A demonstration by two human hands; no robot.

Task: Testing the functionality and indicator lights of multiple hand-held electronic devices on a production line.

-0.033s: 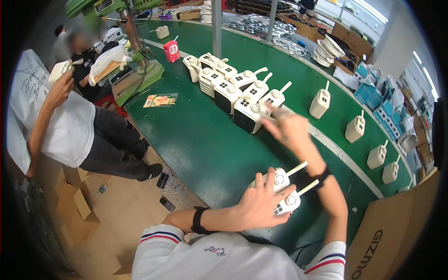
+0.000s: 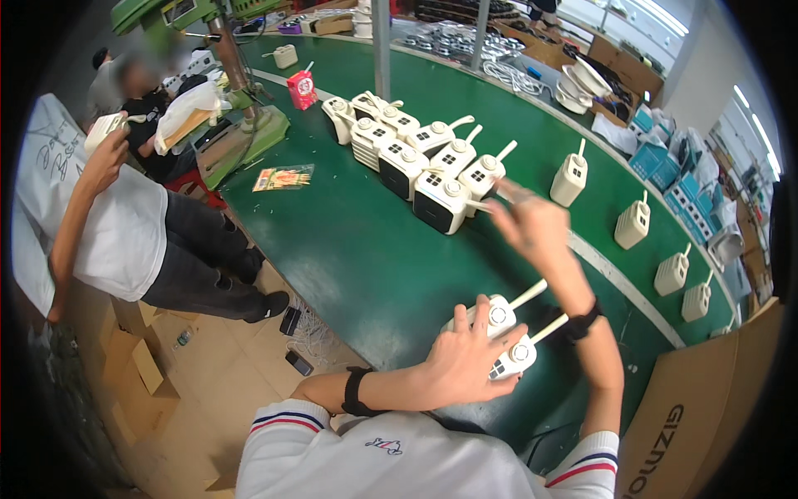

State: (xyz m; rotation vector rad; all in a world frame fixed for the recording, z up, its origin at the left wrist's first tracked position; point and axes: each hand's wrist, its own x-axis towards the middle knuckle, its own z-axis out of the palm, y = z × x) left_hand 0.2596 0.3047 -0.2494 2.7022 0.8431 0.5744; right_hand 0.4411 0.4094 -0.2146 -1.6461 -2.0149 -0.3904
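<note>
Left hand (image 2: 462,358) flat on cream units (image 2: 505,333).

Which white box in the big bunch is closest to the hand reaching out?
The front box at the bunch's near end: the right hand reaches right beside it, while the other boxes sit farther back.

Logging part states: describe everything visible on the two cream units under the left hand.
The two cream units are boxy, plastic-looking housings lying side by side near the table's front edge. Each shows a round knob-like disc on its upper face and a thin pale stick pointing up-right; the nearer one has a small dark grille. The left hand lies spread over them, fingers on top. The right hand is apart, farther up.
</note>
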